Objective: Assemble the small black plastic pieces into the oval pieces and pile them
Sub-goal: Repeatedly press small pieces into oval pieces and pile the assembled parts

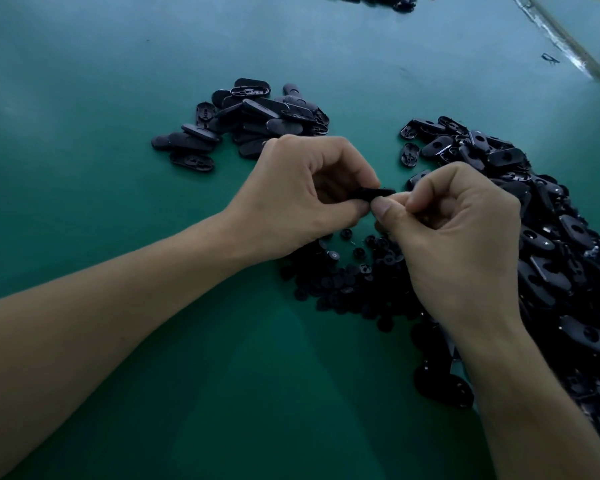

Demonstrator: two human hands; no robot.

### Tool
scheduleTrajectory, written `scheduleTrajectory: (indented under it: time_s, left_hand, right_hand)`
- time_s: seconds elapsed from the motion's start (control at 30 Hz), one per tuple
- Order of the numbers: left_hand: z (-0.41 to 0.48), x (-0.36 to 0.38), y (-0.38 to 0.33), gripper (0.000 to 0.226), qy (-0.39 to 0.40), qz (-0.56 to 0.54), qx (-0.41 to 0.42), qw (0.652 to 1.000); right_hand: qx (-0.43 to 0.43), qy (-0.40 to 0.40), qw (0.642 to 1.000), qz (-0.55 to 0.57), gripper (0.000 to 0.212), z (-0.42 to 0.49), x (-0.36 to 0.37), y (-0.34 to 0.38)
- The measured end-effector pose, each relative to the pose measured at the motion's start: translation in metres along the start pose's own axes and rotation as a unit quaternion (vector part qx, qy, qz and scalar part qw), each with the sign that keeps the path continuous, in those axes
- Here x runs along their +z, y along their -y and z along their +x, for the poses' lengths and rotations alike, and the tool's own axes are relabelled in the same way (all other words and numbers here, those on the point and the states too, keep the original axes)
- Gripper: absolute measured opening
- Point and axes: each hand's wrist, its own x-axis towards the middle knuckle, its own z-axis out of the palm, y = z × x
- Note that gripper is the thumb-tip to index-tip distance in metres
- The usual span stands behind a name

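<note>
My left hand (302, 199) grips a black oval piece (378, 194) between its thumb and curled fingers, held above the table. My right hand (454, 237) meets it from the right, with thumb and forefinger pinched at the oval's end; any small piece between them is hidden. Under both hands lies a heap of small round black pieces (347, 275). A large heap of oval pieces with holes (551, 237) runs along the right. Beyond my hands, a smaller pile of oval pieces (253, 119) sits at the centre.
The green table top (118, 98) spreads to the left and front. More black parts (388, 0) lie at the far edge. A single small black part (549, 58) lies near a pale strip (565, 43) at the upper right.
</note>
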Motion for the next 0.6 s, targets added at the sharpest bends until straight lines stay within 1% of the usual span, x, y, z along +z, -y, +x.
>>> scheduleTrajectory:
  time_s: [0.1, 0.2, 0.47, 0.6]
  left_hand:
    - [0.0002, 0.0008, -0.0001, 0.017, -0.001, 0.011, 0.001, 1.0]
    - [0.0004, 0.0011, -0.0005, 0.015, -0.008, 0.02, 0.004, 1.0]
    - [0.0028, 0.0002, 0.0011, 0.02, -0.035, 0.034, 0.008, 0.999]
    - [0.0019, 0.0024, 0.0022, 0.024, -0.04, 0.042, 0.009, 0.998]
  right_hand:
    - [-0.003, -0.009, 1.0, -0.003, 0.035, -0.0001, 0.0006, 0.0002]
    - [-0.019, -0.011, 1.0, -0.018, 0.033, -0.0014, 0.0014, 0.0018]
    - [-0.035, 0.023, 0.999, 0.01, 0.026, -0.0023, 0.0006, 0.0056]
    - [-0.034, 0.004, 0.999, 0.016, 0.022, -0.0014, -0.0002, 0.0034]
